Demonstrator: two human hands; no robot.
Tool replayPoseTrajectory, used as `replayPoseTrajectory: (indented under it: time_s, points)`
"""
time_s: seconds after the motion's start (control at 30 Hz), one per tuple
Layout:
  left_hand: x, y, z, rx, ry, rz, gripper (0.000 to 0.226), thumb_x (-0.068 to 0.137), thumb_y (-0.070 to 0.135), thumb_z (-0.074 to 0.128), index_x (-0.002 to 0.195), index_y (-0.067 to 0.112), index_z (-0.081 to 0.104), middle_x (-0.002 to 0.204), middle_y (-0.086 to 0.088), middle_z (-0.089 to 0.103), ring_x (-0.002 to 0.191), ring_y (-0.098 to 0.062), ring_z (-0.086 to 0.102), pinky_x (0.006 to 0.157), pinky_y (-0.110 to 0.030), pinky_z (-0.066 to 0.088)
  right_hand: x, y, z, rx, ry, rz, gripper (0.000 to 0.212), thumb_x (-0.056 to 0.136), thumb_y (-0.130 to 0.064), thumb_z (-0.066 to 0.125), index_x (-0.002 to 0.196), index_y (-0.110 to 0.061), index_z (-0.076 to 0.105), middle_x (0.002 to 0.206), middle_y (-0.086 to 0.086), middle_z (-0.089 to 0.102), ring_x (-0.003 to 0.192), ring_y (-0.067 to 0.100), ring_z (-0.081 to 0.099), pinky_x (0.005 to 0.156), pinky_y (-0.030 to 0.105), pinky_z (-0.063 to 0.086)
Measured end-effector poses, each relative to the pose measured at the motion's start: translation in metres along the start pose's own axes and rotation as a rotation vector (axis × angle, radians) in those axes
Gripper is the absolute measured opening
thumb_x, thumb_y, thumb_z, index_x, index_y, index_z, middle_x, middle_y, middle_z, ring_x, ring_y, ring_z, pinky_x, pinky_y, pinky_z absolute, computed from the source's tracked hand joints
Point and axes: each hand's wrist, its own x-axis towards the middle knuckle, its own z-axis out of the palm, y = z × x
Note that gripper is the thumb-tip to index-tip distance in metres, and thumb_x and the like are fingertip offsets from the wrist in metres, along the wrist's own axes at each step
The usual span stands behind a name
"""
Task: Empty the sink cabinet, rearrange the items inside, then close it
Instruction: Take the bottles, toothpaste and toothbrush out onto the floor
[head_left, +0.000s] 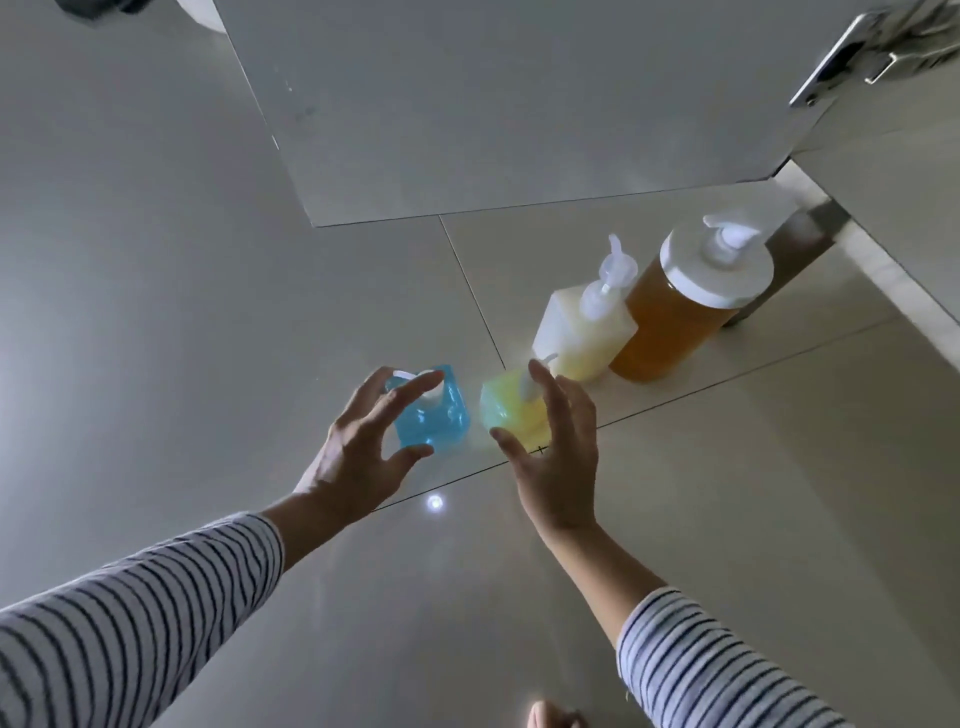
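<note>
A row of pump bottles stands on the tiled floor. A small blue bottle (435, 415) is at the left end, with a small yellow-green bottle (511, 410) beside it. Further right come a pale yellow square bottle (582, 332) and a large amber bottle (670, 322) with a white lid. My left hand (363, 441) hovers around the blue bottle with fingers spread, thumb near its base. My right hand (556, 447) is spread over the yellow-green bottle, fingers by its pump. Neither hand visibly grips its bottle.
The open cabinet door (467, 104) hangs above the bottles, its metal hinge (852, 52) at top right. The cabinet's lower edge (893, 270) runs down the right side. Glossy floor tiles (156, 312) stretch to the left and toward me.
</note>
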Motion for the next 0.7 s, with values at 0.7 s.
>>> replayPoseTrajectory:
  time_s: [0.7]
  points:
    - [0.046,-0.014,0.032,0.013,-0.040,-0.005,0.087,0.070,0.010,0.078,0.137,0.039,0.031,0.144,-0.016,0.036,0.125,-0.035,0.045,0.099,-0.050,0.041,0.037,0.033,-0.001,-0.357,0.113,-0.252,0.057,0.081,-0.015,0.065,0.133,-0.033,0.048,0.098,0.004,0.038,0.085,0.026,0.045,0.075,0.042,0.050]
